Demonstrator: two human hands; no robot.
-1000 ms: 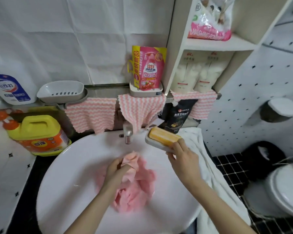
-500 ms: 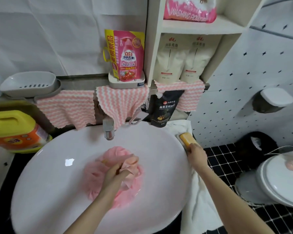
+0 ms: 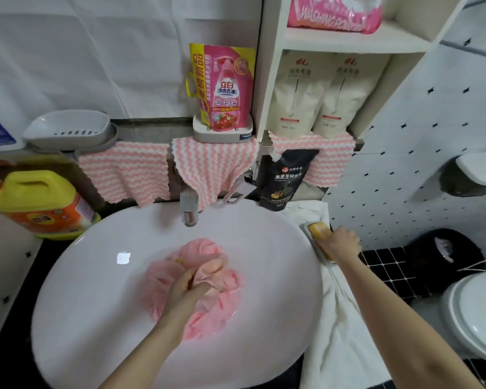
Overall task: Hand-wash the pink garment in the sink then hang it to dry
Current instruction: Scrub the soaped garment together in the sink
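Since a second ago the right hand (image 3: pixel 344 244) has carried the soap (image 3: pixel 319 233) out from over the basin to the sink's (image 3: pixel 96 276) right rim, while the left hand (image 3: pixel 185 290) has kept its hold on the garment (image 3: pixel 208 279).

One pink garment lies bunched in the middle of the basin, just below the single tap (image 3: pixel 189 209). The left hand's fingers are curled round a raised fold of it. The right hand's fingers are curled over the near end of the one orange soap bar, which sits in its dish (image 3: pixel 320 254) on a white towel (image 3: pixel 345 332), touching the rim. That towel runs down past the sink's right edge.

Bare basin shows wide to the left of the garment, and narrower in front and to the right.

Behind the sink hang three striped cloths (image 3: pixel 124 169). Above them stand one grey tray (image 3: pixel 68 129) and one pink pouch (image 3: pixel 226 88); one black pouch (image 3: pixel 285 178) hangs by the rear rim. Two cream pouches (image 3: pixel 298 94) fill the lower shelf, with one powder bag (image 3: pixel 334 12) above. One yellow jug (image 3: pixel 37 203) stands just beside the left rim. A toilet lid (image 3: pixel 474 313) sits well apart, far right
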